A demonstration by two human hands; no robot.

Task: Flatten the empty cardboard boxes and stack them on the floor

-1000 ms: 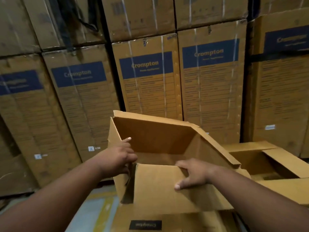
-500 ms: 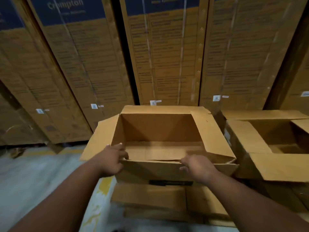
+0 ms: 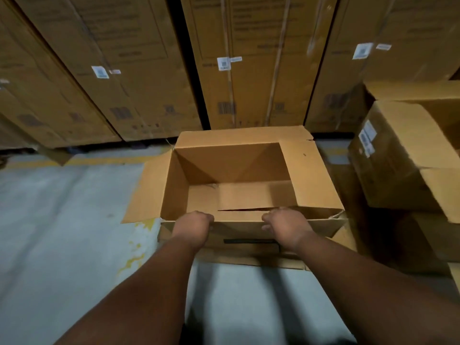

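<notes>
Lowered box [image 3: 231,170] now floor-level — both hands [image 3: 193,225] grip near edge.

both hands [image 3: 193,226] [image 3: 286,226], fingers curled

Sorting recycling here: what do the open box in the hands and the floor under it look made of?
Open box: plain brown cardboard, matte, with creased flaps and a torn front corner. Floor: looks like grey concrete, dull finish, with worn yellow painted lines.

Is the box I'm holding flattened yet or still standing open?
Still standing open. The box keeps its four upright walls, flaps spread outward, and its inside is empty; both hands, left hand and right hand, grip its near wall.
</notes>
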